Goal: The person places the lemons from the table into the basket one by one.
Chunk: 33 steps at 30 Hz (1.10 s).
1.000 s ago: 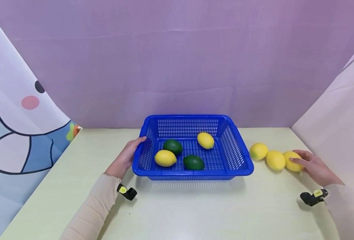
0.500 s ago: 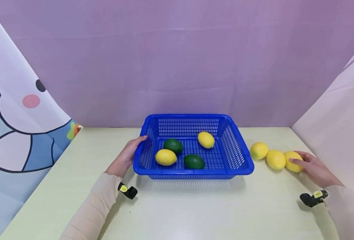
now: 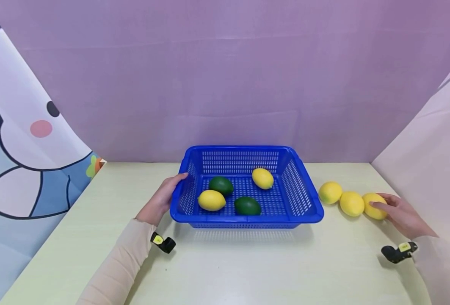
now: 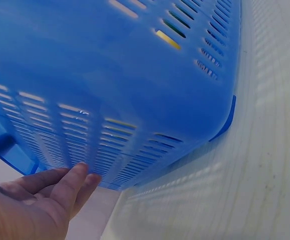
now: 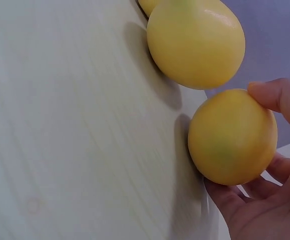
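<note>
A blue slatted basket [image 3: 247, 219] stands mid-table and holds two yellow lemons [image 3: 211, 200] [image 3: 263, 178] and two dark green fruits [image 3: 221, 185] [image 3: 247, 206]. My left hand [image 3: 160, 201] lies flat against the basket's left wall. In the left wrist view the fingers [image 4: 74, 182] lie straight under the basket [image 4: 134, 75] rim. Three lemons lie in a row right of the basket. My right hand [image 3: 401, 216] grips the rightmost lemon [image 3: 373, 205], with the thumb and fingers [image 5: 265, 210] curled round this lemon [image 5: 230, 137]. It still sits on the table, beside the middle lemon [image 5: 195, 42].
The other two loose lemons [image 3: 329, 192] [image 3: 351, 203] sit between the basket and my right hand. A purple backdrop closes the far table edge, with cloth panels at both sides. Bare pale-green tabletop [image 3: 247, 267] lies in front of the basket.
</note>
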{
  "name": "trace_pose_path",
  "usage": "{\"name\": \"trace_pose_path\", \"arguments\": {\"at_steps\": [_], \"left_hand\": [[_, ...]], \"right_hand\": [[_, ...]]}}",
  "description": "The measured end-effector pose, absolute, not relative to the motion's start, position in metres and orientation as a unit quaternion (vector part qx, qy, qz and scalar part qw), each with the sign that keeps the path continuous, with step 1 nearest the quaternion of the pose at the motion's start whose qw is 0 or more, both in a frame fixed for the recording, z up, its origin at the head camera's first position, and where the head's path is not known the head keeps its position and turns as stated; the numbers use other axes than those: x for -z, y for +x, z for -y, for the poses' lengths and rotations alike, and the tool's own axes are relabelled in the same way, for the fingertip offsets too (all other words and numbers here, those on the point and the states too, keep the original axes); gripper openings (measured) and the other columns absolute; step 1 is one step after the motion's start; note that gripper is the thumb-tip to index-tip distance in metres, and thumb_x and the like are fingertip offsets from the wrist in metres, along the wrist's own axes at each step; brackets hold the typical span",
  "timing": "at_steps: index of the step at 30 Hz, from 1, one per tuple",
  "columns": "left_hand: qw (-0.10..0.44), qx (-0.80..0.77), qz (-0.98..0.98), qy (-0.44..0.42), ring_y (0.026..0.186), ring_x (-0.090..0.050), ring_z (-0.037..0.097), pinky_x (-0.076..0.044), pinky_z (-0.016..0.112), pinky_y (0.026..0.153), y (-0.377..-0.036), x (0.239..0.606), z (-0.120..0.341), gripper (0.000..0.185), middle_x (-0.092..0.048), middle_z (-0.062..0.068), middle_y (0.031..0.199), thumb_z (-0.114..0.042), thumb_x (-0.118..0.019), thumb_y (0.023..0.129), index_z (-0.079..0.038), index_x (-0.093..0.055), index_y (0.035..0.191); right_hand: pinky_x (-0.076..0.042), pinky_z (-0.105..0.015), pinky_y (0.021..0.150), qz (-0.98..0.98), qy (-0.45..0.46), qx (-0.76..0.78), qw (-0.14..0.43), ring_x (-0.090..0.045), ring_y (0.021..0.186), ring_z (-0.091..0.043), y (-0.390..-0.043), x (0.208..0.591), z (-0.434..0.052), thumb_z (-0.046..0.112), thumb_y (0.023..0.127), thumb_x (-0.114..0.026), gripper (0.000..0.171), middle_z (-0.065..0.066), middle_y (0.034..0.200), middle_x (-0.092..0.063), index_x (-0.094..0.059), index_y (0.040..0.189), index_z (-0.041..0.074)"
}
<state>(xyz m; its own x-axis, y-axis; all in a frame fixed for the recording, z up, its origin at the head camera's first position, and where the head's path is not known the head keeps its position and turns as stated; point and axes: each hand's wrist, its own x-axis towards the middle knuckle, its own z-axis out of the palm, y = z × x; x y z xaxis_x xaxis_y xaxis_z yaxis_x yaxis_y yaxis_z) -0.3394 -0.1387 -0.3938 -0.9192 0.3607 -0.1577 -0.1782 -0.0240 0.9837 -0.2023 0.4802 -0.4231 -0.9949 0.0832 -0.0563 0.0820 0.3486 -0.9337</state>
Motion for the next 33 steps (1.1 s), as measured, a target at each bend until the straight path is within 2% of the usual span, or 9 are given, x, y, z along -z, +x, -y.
{"name": "trace_pose_path", "arguments": {"at_steps": [9,13,16,22,33], "left_hand": [[0.188,-0.716,-0.669,0.068,0.084,-0.066,0.014,-0.055,0.027,0.073,-0.339,0.394,0.138,0.061,-0.066,0.005,0.1,-0.039,-0.043,0.099,0.005,-0.033,0.14],[0.189,-0.716,-0.668,0.069,0.084,-0.066,0.014,-0.055,0.026,0.073,-0.339,0.394,0.138,0.061,-0.065,0.005,0.1,-0.039,-0.042,0.099,0.006,-0.032,0.14],[0.189,-0.714,-0.671,0.067,0.085,-0.066,0.014,-0.055,0.027,0.074,-0.339,0.394,0.138,0.061,-0.065,0.006,0.101,-0.039,-0.043,0.099,0.005,-0.033,0.14],[0.187,-0.708,-0.678,0.067,0.086,-0.067,0.016,-0.055,0.028,0.075,-0.339,0.394,0.138,0.062,-0.066,0.007,0.102,-0.04,-0.043,0.098,0.005,-0.033,0.14],[0.186,-0.71,-0.676,0.068,0.084,-0.067,0.016,-0.055,0.028,0.074,-0.338,0.393,0.139,0.062,-0.066,0.006,0.099,-0.04,-0.044,0.098,0.005,-0.034,0.14]], "right_hand": [[-0.048,-0.017,0.068,0.817,-0.068,-0.572,0.01,-0.049,0.083,0.001,-0.201,0.425,-0.482,0.017,0.095,-0.056,0.024,0.025,0.1,-0.049,-0.042,0.112,0.027],[-0.047,-0.016,0.069,0.814,-0.073,-0.576,0.009,-0.049,0.084,0.002,-0.2,0.425,-0.483,0.018,0.095,-0.056,0.025,0.025,0.1,-0.047,-0.042,0.115,0.022],[-0.047,-0.016,0.069,0.798,-0.07,-0.599,0.01,-0.05,0.083,0.002,-0.2,0.424,-0.483,0.016,0.096,-0.055,0.025,0.024,0.1,-0.048,-0.041,0.115,0.021],[-0.047,-0.014,0.068,0.766,-0.056,-0.64,0.025,-0.053,0.082,0.002,-0.204,0.423,-0.485,0.013,0.095,-0.056,0.022,0.023,0.098,-0.053,-0.045,0.109,0.026],[-0.05,-0.013,0.072,0.729,-0.041,-0.682,0.039,-0.057,0.083,0.002,-0.209,0.407,-0.479,0.009,0.094,-0.055,0.02,0.018,0.096,-0.058,-0.046,0.108,0.021]]}}
